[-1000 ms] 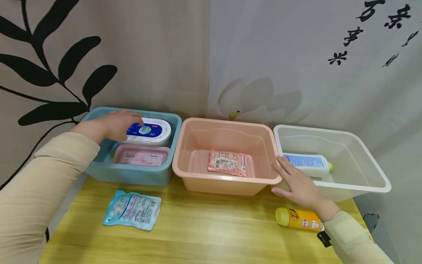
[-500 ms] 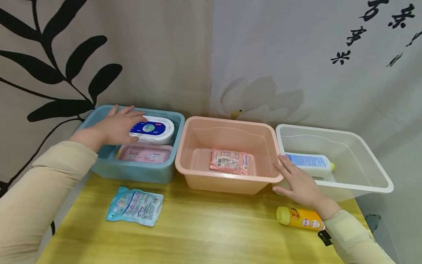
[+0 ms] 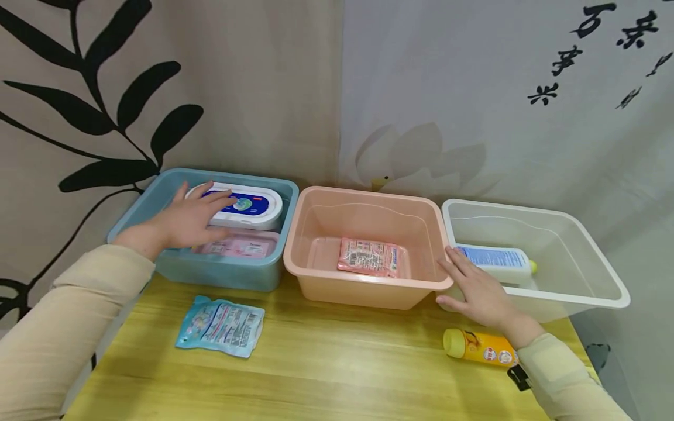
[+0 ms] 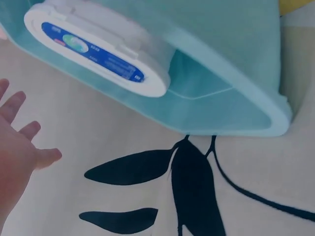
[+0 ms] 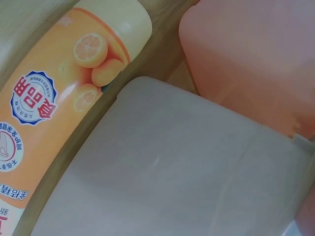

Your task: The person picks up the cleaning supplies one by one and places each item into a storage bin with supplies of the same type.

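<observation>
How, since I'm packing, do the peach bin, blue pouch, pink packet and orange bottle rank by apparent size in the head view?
Peach bin
Blue pouch
Unsure: pink packet and orange bottle look close; the bottle is partly hidden.

White box [image 3: 258,208] — in blue bin [image 3: 226,275]

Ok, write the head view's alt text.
A person's left hand is spread over a blue bin holding a white tub and pink box; the right hand is where a peach bin and white bin meet. Those hold a pink packet and white bottle, respectively; a blue packet and orange bottle lie on the table.
</observation>
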Motion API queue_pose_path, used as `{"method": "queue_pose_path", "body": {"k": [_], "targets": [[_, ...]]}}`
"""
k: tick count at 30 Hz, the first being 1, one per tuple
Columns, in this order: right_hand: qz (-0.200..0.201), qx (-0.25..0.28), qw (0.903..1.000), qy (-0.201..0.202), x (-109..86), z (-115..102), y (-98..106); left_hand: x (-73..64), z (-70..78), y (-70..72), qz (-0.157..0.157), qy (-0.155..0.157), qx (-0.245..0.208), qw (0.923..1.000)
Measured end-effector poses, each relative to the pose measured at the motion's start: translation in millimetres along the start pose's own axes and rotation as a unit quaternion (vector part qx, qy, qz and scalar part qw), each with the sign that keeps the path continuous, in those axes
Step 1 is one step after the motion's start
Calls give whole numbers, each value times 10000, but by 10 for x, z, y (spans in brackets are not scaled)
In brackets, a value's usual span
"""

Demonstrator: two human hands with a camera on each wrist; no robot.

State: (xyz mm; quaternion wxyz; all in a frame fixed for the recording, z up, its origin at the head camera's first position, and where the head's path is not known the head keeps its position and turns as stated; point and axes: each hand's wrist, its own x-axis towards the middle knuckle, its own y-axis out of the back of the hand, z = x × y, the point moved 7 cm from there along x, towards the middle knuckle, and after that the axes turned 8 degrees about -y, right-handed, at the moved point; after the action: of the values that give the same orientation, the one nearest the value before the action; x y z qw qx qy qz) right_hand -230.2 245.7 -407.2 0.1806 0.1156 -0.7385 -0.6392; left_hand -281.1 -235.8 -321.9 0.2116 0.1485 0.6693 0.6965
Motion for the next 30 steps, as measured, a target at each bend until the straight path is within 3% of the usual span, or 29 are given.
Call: {"method": "queue_pose_path", "body": {"k": [11,22,30], "targets": [[-22,26,10000,4,14,5,-6,-197,24,-170,189,-51,-217,9996],[-53,69,10000,-27,15,1,-4,-439,55,-253,758,-76,-298,9967],[-102,114,9999,-46,5,1,2,-590,67,-341,1311,-349,-204,9905]]}}
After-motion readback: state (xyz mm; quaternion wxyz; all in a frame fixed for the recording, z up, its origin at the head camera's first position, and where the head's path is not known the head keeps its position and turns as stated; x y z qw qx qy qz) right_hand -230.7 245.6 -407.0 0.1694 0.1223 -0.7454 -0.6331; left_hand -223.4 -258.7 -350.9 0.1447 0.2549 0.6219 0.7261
